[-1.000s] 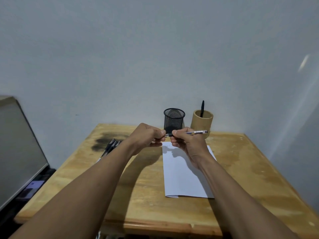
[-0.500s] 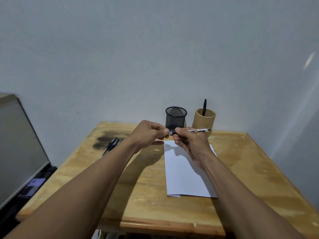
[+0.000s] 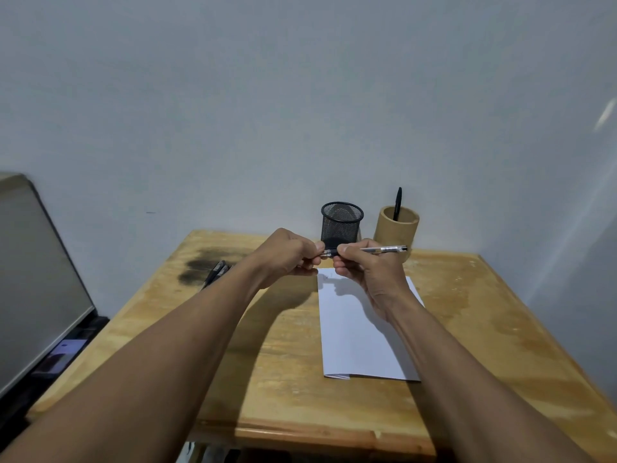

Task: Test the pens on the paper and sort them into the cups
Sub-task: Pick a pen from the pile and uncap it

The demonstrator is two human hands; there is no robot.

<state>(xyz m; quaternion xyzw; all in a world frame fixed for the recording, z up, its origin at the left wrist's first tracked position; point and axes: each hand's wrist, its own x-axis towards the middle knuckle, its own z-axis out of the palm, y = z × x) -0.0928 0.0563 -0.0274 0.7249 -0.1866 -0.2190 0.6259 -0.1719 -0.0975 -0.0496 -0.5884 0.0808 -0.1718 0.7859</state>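
Black mesh cup [image 3: 341,225], plain tan cup [image 3: 395,233] with a black pen [image 3: 398,199]; white paper [image 3: 360,342] on a yellowish wooden worktop [image 3: 283,379] with a dark smudge [image 3: 200,272].

You've got dim, soft light; shadows on tabletop [image 3: 484,312] & paper [image 3: 360,345]; glare streak upper right, edges bend, slight blur.

- No words, numbers or signs can be read anywhere
- The paper [image 3: 360,332] has a small, faint pen mark near its far edge; it is a scribble, not a letter
- If the silver pen [image 3: 384,249] has any print on it, it is too small to read
- The little lit screen [image 3: 66,347] low on the left is too blurry to read
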